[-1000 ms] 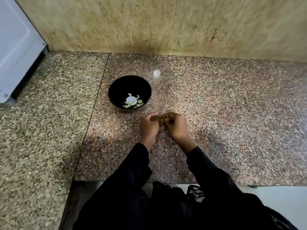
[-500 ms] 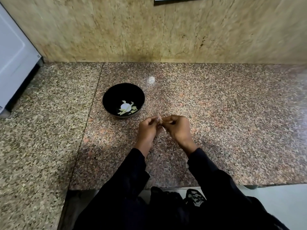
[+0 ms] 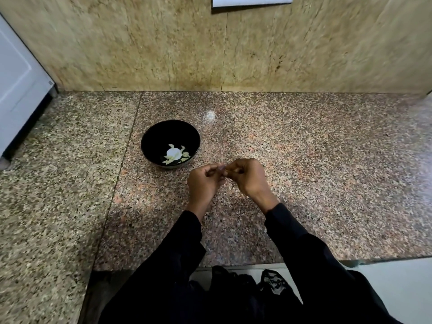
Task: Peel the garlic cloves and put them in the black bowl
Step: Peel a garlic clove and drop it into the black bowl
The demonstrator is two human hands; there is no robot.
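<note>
Here the left hand (image 3: pixel 205 181) and right hand (image 3: pixel 245 175) curl fingertip-to-fingertip beside the black bowl (image 3: pixel 149 139) (whatever they pinch is hidden).

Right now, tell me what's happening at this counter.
A person in dark sleeves stands at a granite counter, working something small between the fingertips of the left hand and right hand; it is too hidden to name, though peeling garlic fits. The black bowl sits just beyond and left of the hands, with pale pieces in its bottom.
</note>
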